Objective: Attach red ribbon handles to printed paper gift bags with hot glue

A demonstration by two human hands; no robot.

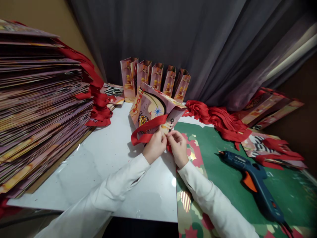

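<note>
A printed paper gift bag [151,109] with a butterfly picture is tilted on its side above the white tabletop, its bottom towards me. My left hand [155,146] is closed on the near edge of the bag. A red ribbon [148,127] loops across the front of the bag and over that hand. Fingertips of my right hand [178,148] pinch together at the same edge, close to the left fingers, where a bit of red ribbon shows beneath them. Exactly what lies between the right fingertips is partly hidden.
Tall stacks of flat bags [44,105] with red ribbons fill the left. Several upright bags [157,76] line the back. A ribbon pile [215,119] lies behind the green mat [210,138]; on the mat rests a glue gun [255,178]. More bags [267,105] stand far right.
</note>
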